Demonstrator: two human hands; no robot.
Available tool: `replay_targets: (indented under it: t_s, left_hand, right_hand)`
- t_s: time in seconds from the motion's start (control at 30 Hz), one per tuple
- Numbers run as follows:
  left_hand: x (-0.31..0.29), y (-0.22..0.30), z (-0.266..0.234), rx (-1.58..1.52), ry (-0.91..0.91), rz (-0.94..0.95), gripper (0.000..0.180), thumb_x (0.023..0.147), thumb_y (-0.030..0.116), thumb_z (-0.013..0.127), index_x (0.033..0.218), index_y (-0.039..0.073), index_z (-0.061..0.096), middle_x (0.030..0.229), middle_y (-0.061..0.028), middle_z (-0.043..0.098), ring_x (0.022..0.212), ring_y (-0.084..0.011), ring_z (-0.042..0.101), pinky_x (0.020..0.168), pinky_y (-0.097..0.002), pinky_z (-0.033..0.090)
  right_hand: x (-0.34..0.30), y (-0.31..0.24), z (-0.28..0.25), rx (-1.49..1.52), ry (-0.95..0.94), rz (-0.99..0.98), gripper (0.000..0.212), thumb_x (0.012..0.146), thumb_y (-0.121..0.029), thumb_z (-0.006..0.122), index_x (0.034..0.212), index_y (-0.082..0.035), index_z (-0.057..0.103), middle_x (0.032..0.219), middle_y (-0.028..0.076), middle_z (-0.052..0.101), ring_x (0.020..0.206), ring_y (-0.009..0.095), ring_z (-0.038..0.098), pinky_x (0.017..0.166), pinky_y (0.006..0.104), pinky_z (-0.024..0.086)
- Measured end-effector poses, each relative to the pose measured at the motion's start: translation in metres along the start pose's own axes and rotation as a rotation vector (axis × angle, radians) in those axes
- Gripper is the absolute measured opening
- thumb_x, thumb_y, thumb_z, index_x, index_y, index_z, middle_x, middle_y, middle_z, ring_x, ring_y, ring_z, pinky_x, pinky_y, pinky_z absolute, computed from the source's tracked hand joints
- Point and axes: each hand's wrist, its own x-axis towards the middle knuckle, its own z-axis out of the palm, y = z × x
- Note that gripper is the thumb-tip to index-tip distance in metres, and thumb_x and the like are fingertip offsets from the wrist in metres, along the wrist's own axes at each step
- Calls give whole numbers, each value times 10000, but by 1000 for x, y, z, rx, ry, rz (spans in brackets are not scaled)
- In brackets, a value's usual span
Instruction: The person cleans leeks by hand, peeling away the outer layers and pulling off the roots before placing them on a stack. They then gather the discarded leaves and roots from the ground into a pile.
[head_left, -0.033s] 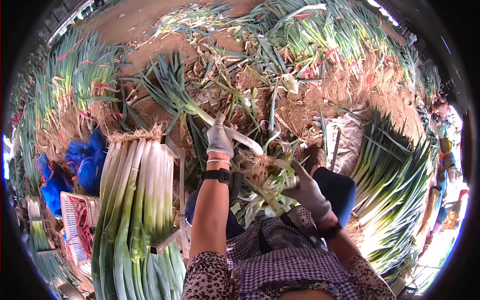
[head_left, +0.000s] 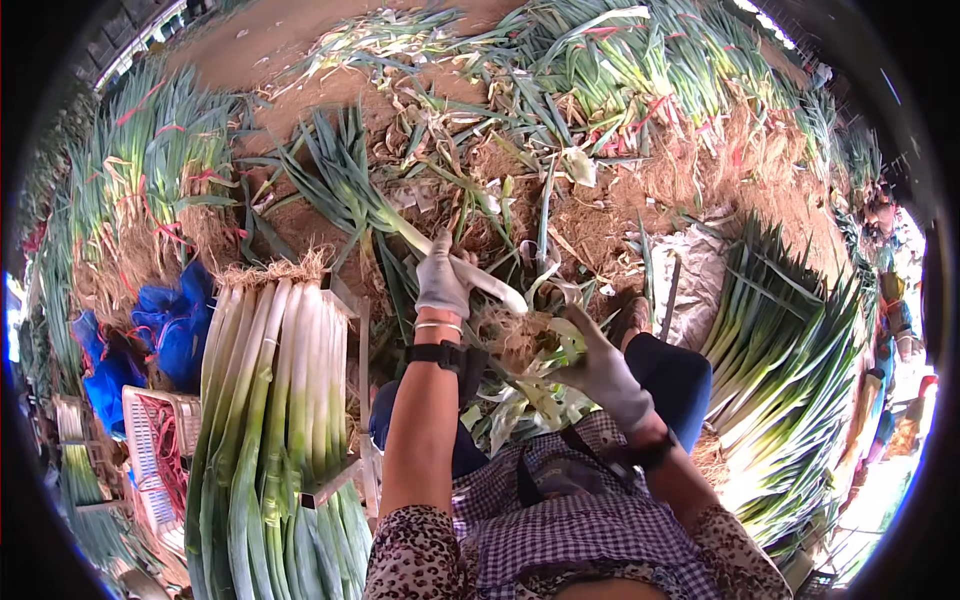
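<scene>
A: Where is our leek (head_left: pixel 497 291)?

B: Over the ground (head_left: pixel 235 55), just past the far right corner of the rack (head_left: pixel 336 481). Its green top points away to the left, and its roots (head_left: pixel 512 338) are toward us.

A: And our hands?

B: Our left hand (head_left: pixel 442 279) is wrapped snug around the white stem. Our right hand (head_left: pixel 604 376) is half open, thumb and fingers apart, by some loose leaf bits (head_left: pixel 563 336). We can't tell if it pinches any of them.

A: How do we do this part well?

B: We should hold the stem firmly but not squash it, because we think it could bruise. If we pull loose bits, we should go slowly, a few at a time, so the good skin won't rip.
</scene>
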Motion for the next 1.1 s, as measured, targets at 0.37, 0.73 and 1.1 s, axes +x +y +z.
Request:
replay_targets:
  t_s: [0.37, 0.73, 1.1]
  left_hand:
    - [-1, -47, -12, 76, 198, -205, 227, 861, 120, 586, 707, 101, 420, 584, -34, 409, 432, -176, 397, 421, -349, 372]
    - [20, -29, -21, -127, 133, -70, 200, 861, 183, 597, 732, 106, 464, 631, -20, 468, 504, -150, 444, 530, -323, 446]
    - [-136, -75, 57, -295, -416, -390, 177, 919, 264, 493, 923, 90, 523, 806, -66, 570, 792, -229, 590, 688, -403, 527]
  right_hand:
    - [43, 47, 77, 356, 93, -130, 478, 850, -72, 613, 1291, 3, 444, 949, 55, 606, 813, 108, 549, 711, 238, 459]
    - [-87, -22, -64, 535, 76, -185, 331, 837, -92, 584, 1153, 5, 591, 829, 102, 668, 584, 117, 580, 471, 228, 416]
    - [74, 103, -8, 243, 33, -365, 466, 881, -276, 588, 1259, -23, 490, 1123, 111, 601, 974, 242, 605, 836, 344, 502]
